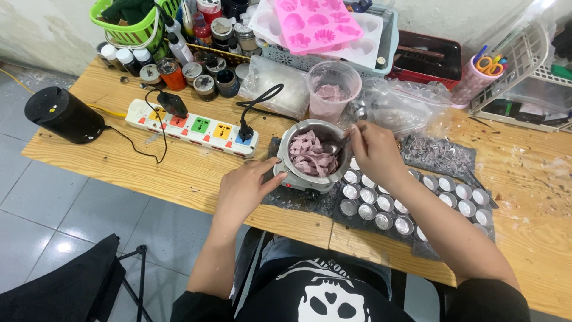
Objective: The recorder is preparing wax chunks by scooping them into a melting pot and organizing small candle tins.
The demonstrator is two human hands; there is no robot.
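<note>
A wooden surface (196,173) carries a power strip (192,127) and black cylinder (64,114) at left. Near right lies a dark mat (441,156) with small metal cups (381,203); baskets stand far.

The person wears a black top with short sleeves, printed across the chest with a white skull figure. Both forearms are bare, and the left hand (243,189) and right hand (374,152) carry no gloves
</note>
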